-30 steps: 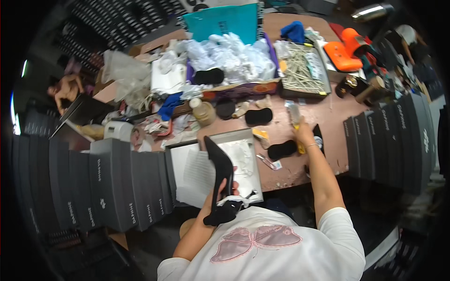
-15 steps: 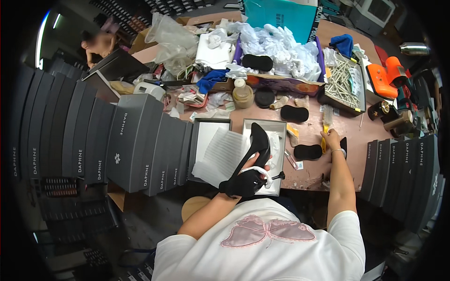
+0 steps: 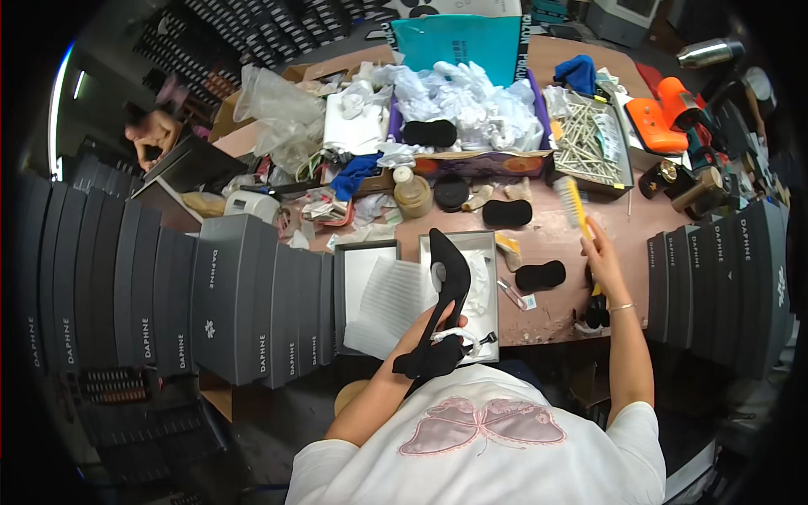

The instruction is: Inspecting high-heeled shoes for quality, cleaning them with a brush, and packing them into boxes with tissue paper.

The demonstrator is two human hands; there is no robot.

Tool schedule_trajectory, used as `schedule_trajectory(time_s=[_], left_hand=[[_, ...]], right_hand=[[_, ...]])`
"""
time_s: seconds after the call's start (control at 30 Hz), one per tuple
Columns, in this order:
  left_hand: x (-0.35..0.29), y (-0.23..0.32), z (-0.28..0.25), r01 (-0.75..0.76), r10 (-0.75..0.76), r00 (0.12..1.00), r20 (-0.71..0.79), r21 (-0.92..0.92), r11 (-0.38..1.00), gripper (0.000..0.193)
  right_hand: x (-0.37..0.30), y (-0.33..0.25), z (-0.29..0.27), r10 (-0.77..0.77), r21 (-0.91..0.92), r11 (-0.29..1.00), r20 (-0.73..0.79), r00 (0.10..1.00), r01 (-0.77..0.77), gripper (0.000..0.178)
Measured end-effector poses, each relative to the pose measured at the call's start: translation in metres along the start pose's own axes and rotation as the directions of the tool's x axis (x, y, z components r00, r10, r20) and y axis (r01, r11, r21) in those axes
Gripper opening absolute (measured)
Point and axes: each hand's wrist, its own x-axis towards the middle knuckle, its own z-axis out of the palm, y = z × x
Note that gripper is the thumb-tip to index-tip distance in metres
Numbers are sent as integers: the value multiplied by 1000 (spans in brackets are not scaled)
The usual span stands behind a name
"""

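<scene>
In front of my chest, my left hand (image 3: 423, 328) is closed around a black slingback shoe (image 3: 452, 268), tilted with its toe pointing away from me. A white band and a dark strap end show beside its lower part. Over the right side of the table, my right hand (image 3: 602, 255) grips a brush (image 3: 573, 206) with pale bristles and a yellow handle, raised apart from the shoe. Below the shoe lies an open grey box (image 3: 493, 313) with white tissue. A ribbed translucent foam sheet (image 3: 389, 305) lies over a second, white-lined box part (image 3: 367, 251) to its left.
Tall stacks of dark grey shoe boxes (image 3: 229, 295) stand at left and more boxes (image 3: 730, 282) at right. Black oval pads (image 3: 540, 275), a capped bottle (image 3: 412, 198) and a tray of pale sticks (image 3: 589, 143) sit on the table (image 3: 551, 324). Another person (image 3: 156, 135) is far left.
My right hand has lifted the brush off the table, and its bristles now tilt up and left. The shoe stays in my left hand, shifted slightly. The whole view has moved a little.
</scene>
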Motion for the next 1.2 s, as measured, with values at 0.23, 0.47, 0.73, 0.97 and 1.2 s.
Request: schedule_trajectory(time_s=[0.23,0.47,0.73,0.97,1.2], left_hand=[[8,1,4,-13,-98,968,232,433,902,33],[-1,7,15,-370,463,836,294,925,81,72],[-17,7,-9,-132,619,761,193,981,-144,70],[-32,13,8,-282,618,729,294,952,-121,78],[-48,-42,-67,-197,229,965,129,-218,956,65]], right_hand=[[-109,-134,13,-566,-477,264,627,535,838,42],[-113,-143,17,-469,-558,286,627,622,779,43],[-51,-124,22,-193,-806,372,418,887,461,48],[-75,-119,117,142,630,689,368,919,-359,36],[-65,-107,129,87,779,483,412,907,-400,31]])
